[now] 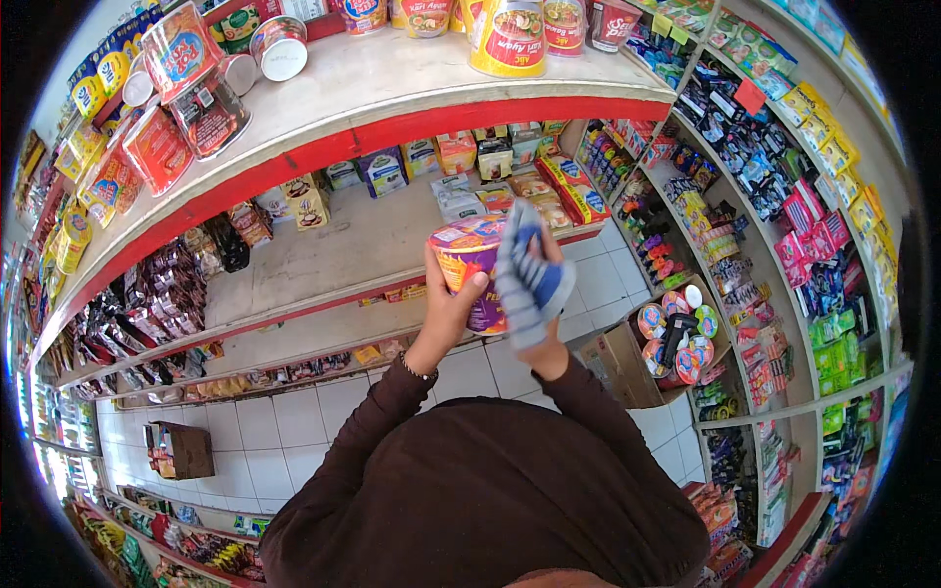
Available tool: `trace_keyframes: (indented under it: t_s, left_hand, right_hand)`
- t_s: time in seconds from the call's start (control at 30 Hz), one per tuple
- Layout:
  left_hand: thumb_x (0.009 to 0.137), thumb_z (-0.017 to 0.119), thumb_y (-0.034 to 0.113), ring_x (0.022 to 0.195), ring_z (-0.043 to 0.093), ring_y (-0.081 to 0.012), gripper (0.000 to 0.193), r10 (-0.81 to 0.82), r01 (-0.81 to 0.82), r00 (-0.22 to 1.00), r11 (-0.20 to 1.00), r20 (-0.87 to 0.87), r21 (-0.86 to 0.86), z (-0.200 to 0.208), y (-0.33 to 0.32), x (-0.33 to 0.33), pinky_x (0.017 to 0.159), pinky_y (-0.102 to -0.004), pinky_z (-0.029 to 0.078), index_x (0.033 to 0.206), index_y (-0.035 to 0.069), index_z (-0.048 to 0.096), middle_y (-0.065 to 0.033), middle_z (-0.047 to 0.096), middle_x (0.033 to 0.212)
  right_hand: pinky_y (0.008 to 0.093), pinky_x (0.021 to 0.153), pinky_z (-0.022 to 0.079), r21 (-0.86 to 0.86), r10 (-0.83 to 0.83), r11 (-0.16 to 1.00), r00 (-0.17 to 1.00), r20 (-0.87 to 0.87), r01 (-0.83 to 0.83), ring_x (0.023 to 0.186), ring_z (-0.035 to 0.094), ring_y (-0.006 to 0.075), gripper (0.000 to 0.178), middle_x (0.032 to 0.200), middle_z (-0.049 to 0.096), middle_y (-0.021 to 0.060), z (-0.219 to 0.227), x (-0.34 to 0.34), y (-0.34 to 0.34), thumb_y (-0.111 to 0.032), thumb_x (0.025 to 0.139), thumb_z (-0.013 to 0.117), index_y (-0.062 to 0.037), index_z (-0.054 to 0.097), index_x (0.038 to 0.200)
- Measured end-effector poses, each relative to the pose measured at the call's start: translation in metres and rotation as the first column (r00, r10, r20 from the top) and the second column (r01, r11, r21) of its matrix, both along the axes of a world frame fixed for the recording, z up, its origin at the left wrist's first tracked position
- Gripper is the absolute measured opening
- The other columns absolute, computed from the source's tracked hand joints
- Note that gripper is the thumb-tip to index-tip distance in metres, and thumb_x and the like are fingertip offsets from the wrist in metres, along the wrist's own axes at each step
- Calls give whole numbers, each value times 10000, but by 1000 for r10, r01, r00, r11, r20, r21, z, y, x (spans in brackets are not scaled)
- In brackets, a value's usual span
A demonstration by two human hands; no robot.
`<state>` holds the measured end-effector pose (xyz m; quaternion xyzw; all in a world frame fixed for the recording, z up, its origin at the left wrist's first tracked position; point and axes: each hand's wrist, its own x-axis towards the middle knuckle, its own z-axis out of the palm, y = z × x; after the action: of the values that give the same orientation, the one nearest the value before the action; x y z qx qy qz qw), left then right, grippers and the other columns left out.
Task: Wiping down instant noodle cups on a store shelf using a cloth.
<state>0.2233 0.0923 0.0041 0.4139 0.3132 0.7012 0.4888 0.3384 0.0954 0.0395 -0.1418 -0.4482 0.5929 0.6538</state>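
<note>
My left hand (447, 314) is wrapped round a purple and orange instant noodle cup (469, 267), with the thumb across its front. The cup is held upright in front of my chest, lid up. A blue and grey striped cloth (527, 279) is gripped in my right hand (551, 355) and lies against the cup's right side. The cloth covers most of that hand's fingers and is smeared by motion. Ahead, on the top shelf (392, 95), stand more noodle cups, among them a large yellow one (508, 39). At the left of it, several cups are stacked and tipped over (181, 59).
On the tiled floor at my right sits a cardboard box (619, 365) holding several cups and a black object (674, 338). Lower shelves (323, 250) carry boxes and sachets. Racks of hanging packets (755, 186) rise at the right. Another carton (186, 451) stands at the left.
</note>
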Motion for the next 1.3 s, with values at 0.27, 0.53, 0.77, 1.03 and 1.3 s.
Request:
trace_keyframes:
  t_s: [0.27, 0.53, 0.77, 1.03, 1.3]
  left_hand:
    - [848, 661, 140, 1061, 551, -176, 638, 14, -14, 1000, 998, -12, 57, 33, 11, -11, 885, -309, 484, 1333, 27, 262, -130, 495, 1200]
    - [816, 705, 206, 1056, 529, -167, 631, -10, 16, 999, 991, -46, 130, 31, 13, -9, 896, -313, 461, 1270, 25, 306, -119, 499, 1178]
    - [813, 702, 165, 1071, 542, -171, 602, -58, 72, 993, 988, -101, 138, 21, -1, -19, 898, -311, 478, 1251, 32, 311, -119, 505, 1180]
    - [808, 703, 147, 1130, 494, -182, 751, 5, -3, 997, 999, -76, 38, -14, -19, -37, 944, -319, 434, 1365, 17, 216, -126, 466, 1238]
    - [784, 703, 119, 1159, 478, -195, 788, 18, -8, 995, 996, -101, 94, -40, -54, -52, 973, -337, 422, 1381, 18, 197, -126, 443, 1269]
  right_hand:
    - [373, 1059, 313, 408, -335, 905, 788, 516, 117, 1301, 367, 235, 523, 1426, 356, 159, -62, 5, 7, -177, 945, 493, 52, 320, 1382]
    - [363, 1062, 318, 425, -339, 888, 877, 341, 178, 1311, 362, 230, 669, 1462, 295, 136, -34, 0, 11, -220, 923, 542, 45, 206, 1438]
    - [333, 1050, 316, -67, -147, 980, 917, 372, 185, 1269, 398, 209, 509, 1385, 406, 135, -44, -4, -15, -201, 987, 455, 55, 286, 1393]
    - [338, 1102, 261, 247, -150, 963, 978, 142, 112, 1355, 317, 225, 697, 1499, 243, 175, -63, -32, -30, -195, 915, 549, 54, 175, 1448]
    - [321, 1069, 291, -198, -51, 972, 935, 351, 127, 1351, 314, 218, 484, 1484, 297, 166, -75, -40, -65, -115, 983, 409, 69, 282, 1413]
